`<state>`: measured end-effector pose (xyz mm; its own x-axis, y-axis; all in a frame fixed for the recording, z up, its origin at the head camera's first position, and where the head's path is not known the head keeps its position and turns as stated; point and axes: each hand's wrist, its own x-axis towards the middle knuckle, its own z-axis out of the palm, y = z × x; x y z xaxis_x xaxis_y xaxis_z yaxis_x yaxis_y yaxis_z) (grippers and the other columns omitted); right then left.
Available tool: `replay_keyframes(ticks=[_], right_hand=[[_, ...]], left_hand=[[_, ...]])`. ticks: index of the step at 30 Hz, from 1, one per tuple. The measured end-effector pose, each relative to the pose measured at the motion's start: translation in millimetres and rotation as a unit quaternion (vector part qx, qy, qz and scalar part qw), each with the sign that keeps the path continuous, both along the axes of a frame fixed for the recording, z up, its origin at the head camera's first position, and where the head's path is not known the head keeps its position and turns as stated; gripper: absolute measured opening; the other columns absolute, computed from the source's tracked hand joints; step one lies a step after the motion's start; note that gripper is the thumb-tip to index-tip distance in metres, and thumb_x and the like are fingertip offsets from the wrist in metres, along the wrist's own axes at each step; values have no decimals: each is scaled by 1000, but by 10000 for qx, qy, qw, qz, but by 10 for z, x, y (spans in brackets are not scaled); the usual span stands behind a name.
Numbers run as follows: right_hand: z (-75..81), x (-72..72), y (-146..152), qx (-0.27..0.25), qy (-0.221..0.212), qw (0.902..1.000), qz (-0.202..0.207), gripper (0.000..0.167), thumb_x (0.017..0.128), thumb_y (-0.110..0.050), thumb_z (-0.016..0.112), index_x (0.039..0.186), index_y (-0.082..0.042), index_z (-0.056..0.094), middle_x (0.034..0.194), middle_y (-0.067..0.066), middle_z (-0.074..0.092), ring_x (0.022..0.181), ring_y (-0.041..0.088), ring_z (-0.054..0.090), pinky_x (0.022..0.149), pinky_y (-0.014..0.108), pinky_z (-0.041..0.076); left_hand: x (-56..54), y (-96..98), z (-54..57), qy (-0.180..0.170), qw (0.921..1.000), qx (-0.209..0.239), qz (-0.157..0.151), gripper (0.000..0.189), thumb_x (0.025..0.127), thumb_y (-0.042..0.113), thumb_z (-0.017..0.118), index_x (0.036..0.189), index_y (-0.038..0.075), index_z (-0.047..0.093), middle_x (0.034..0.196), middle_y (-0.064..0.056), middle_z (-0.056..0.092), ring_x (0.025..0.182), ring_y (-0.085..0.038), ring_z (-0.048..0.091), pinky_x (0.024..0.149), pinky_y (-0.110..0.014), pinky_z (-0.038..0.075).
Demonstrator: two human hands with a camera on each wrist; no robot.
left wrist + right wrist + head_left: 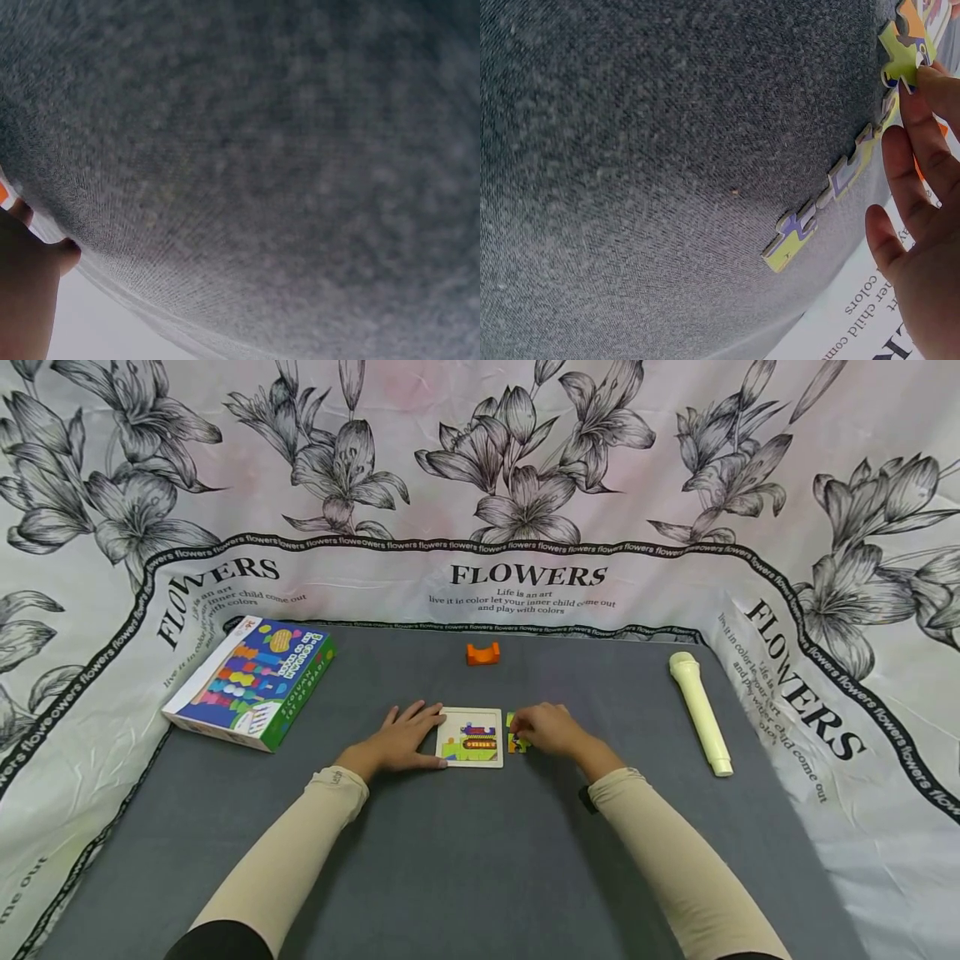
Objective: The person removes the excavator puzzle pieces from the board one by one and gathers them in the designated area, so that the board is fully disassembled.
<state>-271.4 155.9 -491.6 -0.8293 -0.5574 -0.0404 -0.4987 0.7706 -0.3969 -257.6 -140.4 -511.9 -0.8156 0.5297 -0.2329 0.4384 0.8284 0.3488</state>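
Observation:
A square puzzle tray [468,713] with a pale frame lies at the middle of the table, partly filled with coloured pieces. My left hand [401,739] rests at the tray's left edge, fingers spread and thumb at the lower left corner. Only part of the left hand [26,281] shows in the left wrist view. To the right of the tray, my right hand [551,729] pinches a green and orange puzzle piece [904,52] between thumb and index finger. Several loose pieces lie in a row on the cloth, among them a yellow and purple puzzle piece [789,244].
An orange curved block [483,654] stands beyond the tray. A blue and green toy box [255,681] lies at the back left. A pale yellow tube-shaped object [701,714] lies to the right. Grey cloth [480,860] covers the table, with flower-printed fabric [525,485] around it.

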Motion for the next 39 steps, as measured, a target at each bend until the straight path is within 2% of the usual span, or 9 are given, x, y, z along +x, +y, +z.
replay_keyframes(ticks=[9,15,23,29,33,39], right_hand=[[22,10,-21,-37,132,9999,3,8,91,-17,68,95,-14,74,88,-4,73,82,15,64,80,45,40],[66,-33,-192,-107,144,9998,25,10,93,-18,66,98,-14,74,91,-3,72,86,17,62,85,48,41],[-52,-104,-566,177,202,9993,275,20,93,-21,65,111,-15,72,110,2,69,105,25,61,91,52,42],[-131,-71,-699,304,134,9988,355,24,92,-20,67,116,-16,71,111,3,67,104,26,60,89,52,42],[-148,-65,-725,433,109,9985,330,23,93,-20,67,116,-19,71,110,3,64,103,25,59,91,51,41],[-120,-95,-752,317,166,9989,297,20,93,-18,66,113,-19,71,108,3,64,102,26,59,91,52,42]], left_hand=[[10,-1,5,-22,10000,9,12,88,85,64,60,154,19,29,163,0,16,151,-29,5,115,-64,1],[1,-23,23,67,10000,17,60,85,87,65,57,153,19,31,163,0,17,151,-29,6,115,-63,2],[14,12,10,132,9999,36,74,80,89,63,55,152,18,33,162,-1,19,150,-29,9,115,-64,5],[59,32,-80,221,9997,-30,-18,78,91,61,54,152,18,32,162,-1,19,150,-30,10,114,-65,8],[54,27,-124,363,9992,-116,-88,74,92,61,52,152,22,31,162,0,18,150,-30,10,114,-65,8],[17,8,-109,544,9978,-302,-218,63,94,60,50,149,33,37,162,-1,18,149,-33,10,113,-67,10]])
